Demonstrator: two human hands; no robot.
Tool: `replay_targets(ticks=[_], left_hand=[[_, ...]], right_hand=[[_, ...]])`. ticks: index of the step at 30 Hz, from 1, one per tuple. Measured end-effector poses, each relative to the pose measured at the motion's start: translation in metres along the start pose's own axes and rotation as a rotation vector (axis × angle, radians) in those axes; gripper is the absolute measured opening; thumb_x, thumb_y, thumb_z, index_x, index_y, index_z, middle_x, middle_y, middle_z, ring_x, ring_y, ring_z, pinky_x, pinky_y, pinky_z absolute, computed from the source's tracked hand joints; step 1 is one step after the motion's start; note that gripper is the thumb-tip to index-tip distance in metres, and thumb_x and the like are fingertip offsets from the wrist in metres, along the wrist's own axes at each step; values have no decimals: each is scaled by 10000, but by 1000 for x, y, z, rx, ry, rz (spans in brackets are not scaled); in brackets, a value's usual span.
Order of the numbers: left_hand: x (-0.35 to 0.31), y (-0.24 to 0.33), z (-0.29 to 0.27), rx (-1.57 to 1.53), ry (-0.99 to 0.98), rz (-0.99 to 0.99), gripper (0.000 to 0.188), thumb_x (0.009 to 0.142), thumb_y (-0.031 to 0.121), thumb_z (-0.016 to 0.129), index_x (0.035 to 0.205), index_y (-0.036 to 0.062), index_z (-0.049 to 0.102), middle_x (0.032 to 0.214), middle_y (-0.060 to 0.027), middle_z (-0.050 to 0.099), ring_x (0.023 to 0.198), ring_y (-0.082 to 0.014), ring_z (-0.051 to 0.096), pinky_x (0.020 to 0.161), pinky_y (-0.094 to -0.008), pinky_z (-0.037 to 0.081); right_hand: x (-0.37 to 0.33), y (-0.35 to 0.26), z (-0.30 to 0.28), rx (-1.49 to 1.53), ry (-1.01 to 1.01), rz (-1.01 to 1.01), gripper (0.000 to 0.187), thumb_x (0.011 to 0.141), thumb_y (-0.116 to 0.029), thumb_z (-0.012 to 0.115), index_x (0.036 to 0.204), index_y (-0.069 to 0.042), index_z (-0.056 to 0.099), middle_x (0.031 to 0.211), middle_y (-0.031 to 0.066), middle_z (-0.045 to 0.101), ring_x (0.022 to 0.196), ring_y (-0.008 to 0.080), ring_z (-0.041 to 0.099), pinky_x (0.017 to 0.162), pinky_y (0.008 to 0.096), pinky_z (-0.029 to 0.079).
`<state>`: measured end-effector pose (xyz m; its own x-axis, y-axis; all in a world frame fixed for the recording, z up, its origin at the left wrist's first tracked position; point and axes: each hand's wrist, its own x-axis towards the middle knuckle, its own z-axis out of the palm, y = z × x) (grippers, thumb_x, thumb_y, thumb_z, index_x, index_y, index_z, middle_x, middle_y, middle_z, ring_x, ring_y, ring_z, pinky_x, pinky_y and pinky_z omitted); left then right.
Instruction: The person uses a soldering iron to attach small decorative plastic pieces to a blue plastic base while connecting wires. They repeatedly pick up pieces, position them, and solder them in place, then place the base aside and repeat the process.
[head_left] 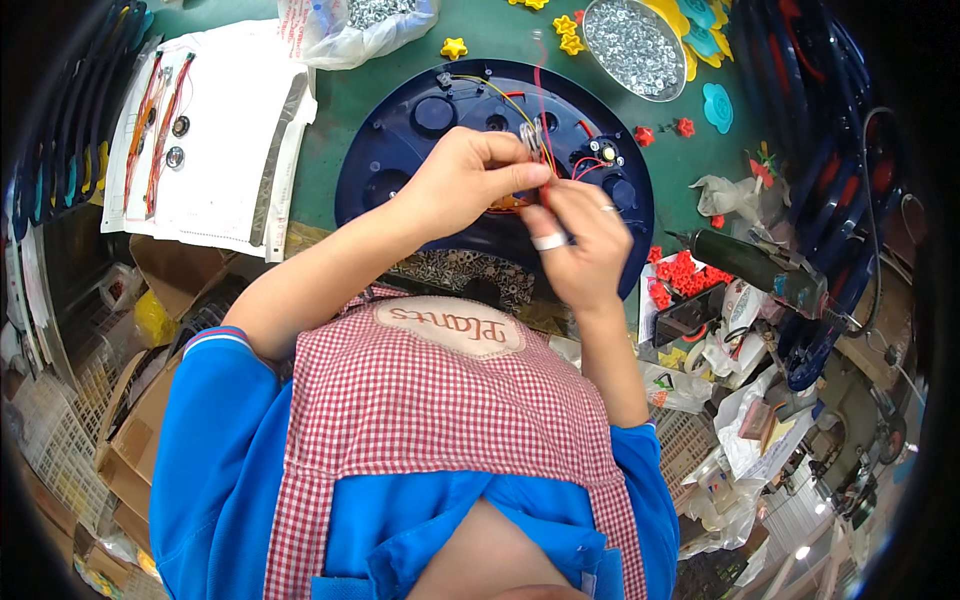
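Blue shirt (pixel 225 430) nearest; left fingers (pixel 518 178), right fingers (pixel 580 205) pinching wires (pixel 541 95) over blue shell (pixel 385 150); green tabletop (pixel 330 105) around far rim (pixel 490 66).

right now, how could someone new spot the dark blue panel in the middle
On the green tabletop, look straight ahead of the red-checked apron. There the dark blue panel, curved along its far edge, lies beneath the left hand and right hand. Unlike the dark blue pieces stacked at both sides, it lies flat.
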<state>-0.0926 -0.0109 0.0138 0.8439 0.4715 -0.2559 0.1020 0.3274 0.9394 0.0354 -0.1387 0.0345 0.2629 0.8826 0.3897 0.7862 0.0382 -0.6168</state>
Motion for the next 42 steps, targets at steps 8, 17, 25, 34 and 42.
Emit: replay_targets(ticks=[8,17,25,34,42], left_hand=[[11,-1,-4,522,-88,295,155,910,146,623,915,10,697,813,-39,645,731,-178,607,698,-298,495],[18,6,-24,1149,197,681,219,711,266,773,842,97,726,845,-8,648,868,-209,598,813,-326,502],[14,7,-31,1038,221,633,198,698,269,781,798,108,721,846,8,645,857,-198,593,785,-338,495],[12,-3,-27,1449,595,415,576,671,389,817,1179,198,625,1320,-61,515,1234,-271,474,946,-461,394],[14,-15,-25,1413,510,310,576,683,362,793,1211,234,600,1394,-84,466,1283,-284,441,969,-498,372]], right_hand=[[27,45,-3,-148,92,-334,394,626,28,695,988,-112,762,925,66,612,810,237,625,678,321,532],[38,28,13,401,-107,260,207,813,94,598,949,8,728,858,91,678,807,166,666,723,272,520],[51,32,12,485,-276,227,222,784,111,589,935,6,713,872,88,676,811,174,662,717,278,519],[66,35,25,52,-282,64,124,772,1,678,888,-39,693,841,110,686,774,268,673,686,334,530],[70,42,37,-179,-349,-156,103,730,-64,687,833,-65,688,835,81,627,815,282,624,730,385,519]])
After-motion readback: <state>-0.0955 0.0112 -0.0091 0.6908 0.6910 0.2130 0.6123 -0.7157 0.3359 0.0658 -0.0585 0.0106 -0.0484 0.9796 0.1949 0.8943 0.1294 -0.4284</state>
